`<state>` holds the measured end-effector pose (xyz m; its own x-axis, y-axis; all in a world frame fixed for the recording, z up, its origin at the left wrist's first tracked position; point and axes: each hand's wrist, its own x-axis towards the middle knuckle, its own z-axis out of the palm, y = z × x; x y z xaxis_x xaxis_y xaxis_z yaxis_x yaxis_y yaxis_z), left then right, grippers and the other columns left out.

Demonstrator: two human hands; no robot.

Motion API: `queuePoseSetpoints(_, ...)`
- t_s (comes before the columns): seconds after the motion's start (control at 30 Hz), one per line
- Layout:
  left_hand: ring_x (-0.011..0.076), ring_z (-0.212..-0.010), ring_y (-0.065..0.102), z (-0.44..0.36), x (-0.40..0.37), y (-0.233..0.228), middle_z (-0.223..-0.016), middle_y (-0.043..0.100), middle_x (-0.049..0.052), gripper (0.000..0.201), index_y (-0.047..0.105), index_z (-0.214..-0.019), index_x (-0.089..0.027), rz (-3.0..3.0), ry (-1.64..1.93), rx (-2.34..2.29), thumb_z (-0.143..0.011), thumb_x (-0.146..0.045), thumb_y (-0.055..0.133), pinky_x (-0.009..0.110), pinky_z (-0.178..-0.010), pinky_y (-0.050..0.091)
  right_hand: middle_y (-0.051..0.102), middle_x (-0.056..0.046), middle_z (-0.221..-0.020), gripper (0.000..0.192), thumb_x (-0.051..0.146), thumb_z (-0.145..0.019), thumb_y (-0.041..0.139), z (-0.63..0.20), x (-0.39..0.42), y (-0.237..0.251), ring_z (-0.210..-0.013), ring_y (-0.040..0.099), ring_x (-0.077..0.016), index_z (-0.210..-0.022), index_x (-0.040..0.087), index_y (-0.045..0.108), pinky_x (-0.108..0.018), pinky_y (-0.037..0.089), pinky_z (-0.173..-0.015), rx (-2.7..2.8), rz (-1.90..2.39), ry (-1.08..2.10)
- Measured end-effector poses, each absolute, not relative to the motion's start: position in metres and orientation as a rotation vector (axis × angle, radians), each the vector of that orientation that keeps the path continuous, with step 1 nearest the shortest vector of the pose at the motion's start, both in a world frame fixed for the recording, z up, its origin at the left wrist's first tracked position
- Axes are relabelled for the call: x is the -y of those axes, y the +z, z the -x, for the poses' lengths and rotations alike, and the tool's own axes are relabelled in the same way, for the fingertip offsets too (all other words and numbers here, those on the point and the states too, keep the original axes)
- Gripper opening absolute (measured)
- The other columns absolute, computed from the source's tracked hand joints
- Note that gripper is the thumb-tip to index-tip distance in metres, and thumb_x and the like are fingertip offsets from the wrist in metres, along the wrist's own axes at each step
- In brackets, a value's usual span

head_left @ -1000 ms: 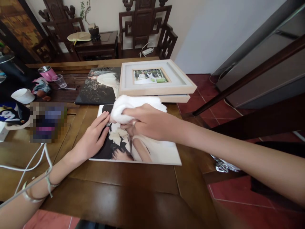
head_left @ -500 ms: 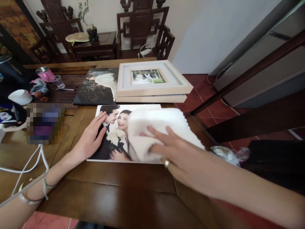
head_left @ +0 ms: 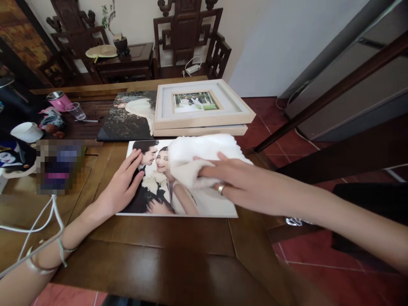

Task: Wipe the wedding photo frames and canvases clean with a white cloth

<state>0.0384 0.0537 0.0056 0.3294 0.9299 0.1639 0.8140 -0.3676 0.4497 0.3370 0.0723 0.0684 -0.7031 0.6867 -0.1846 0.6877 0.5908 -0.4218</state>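
A large wedding photo print (head_left: 159, 199) lies flat on the dark wooden table (head_left: 165, 250). My left hand (head_left: 123, 185) rests flat on its left edge, fingers spread, pinning it down. My right hand (head_left: 229, 180), with a ring on one finger, presses a white cloth (head_left: 204, 155) onto the print's upper right part. The cloth covers the print's top right corner.
Behind the print sit two stacked light wooden frames (head_left: 200, 108) and a dark wedding print (head_left: 127, 114). At the left are a pink tumbler (head_left: 59, 100), a clear cup (head_left: 76, 110), a white mug (head_left: 24, 131) and white cables (head_left: 41, 221). The table's right edge drops to red floor tiles (head_left: 302, 250).
My right hand swept the cloth from the print's top middle down to its right side, then back up to the upper right. My left hand stayed put.
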Motion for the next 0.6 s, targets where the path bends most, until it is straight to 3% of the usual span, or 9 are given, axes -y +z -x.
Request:
queuePoseSetpoints(0.13, 0.0255, -0.146, 0.029, -0.039, -0.054, 0.003, -0.157, 0.033, 0.015, 0.052, 0.039, -0.146, -0.010, -2.324, 0.601, -1.560, -0.101, -0.037, 0.036, 0.044, -0.120, 0.025, 0.071, -0.005, -0.105, 0.046, 0.011, -0.077, 0.040, -0.346, -0.093, 0.060, -0.102, 0.065, -0.0306, -0.113, 0.024, 0.064, -0.060, 0.038, -0.105, -2.864, -1.209, -0.708)
queuePoseSetpoints(0.23, 0.0261, -0.145, 0.030, -0.039, -0.054, 0.003, -0.157, 0.033, 0.014, 0.052, 0.039, -0.146, -0.013, -2.325, 0.599, -1.563, -0.101, -0.037, 0.036, 0.045, -0.120, 0.025, 0.069, -0.005, -0.112, 0.042, 0.014, -0.077, 0.041, -0.348, -0.095, 0.054, -0.115, 0.061, -0.0318, -0.111, 0.022, 0.064, -0.060, 0.034, -0.110, -2.905, -1.222, -0.729)
queuePoseSetpoints(0.33, 0.0262, -0.146, 0.029, -0.039, -0.054, 0.005, -0.157, 0.033, 0.013, 0.052, 0.038, -0.147, -0.014, -2.327, 0.588, -1.561, -0.101, -0.037, 0.036, 0.046, -0.120, 0.025, 0.063, -0.004, -0.131, 0.044, 0.011, -0.078, 0.040, -0.346, -0.079, 0.053, -0.137, 0.043, -0.0297, -0.113, 0.024, 0.063, -0.058, 0.020, -0.117, -2.939, -1.237, -0.754)
queuePoseSetpoints(0.43, 0.0251, -0.146, 0.029, -0.039, -0.055, 0.005, -0.157, 0.032, 0.014, 0.052, 0.038, -0.147, -0.012, -2.332, 0.583, -1.556, -0.101, -0.037, 0.036, 0.044, -0.120, 0.024, 0.053, -0.007, -0.144, 0.044, 0.007, -0.078, 0.040, -0.343, -0.049, 0.059, -0.145, 0.028, -0.0285, -0.111, 0.023, 0.064, -0.057, 0.021, -0.117, -2.884, -1.195, -0.819)
queuePoseSetpoints(0.6, 0.0256, -0.146, 0.029, -0.039, -0.055, 0.003, -0.157, 0.033, 0.014, 0.052, 0.038, -0.146, -0.012, -2.338, 0.592, -1.548, -0.101, -0.036, 0.036, 0.045, -0.120, 0.025, 0.047, -0.008, -0.149, 0.046, 0.003, -0.076, 0.049, -0.335, 0.002, 0.057, -0.143, 0.029, -0.0342, -0.113, 0.024, 0.068, -0.067, 0.023, -0.112, -2.789, -0.855, -0.936)
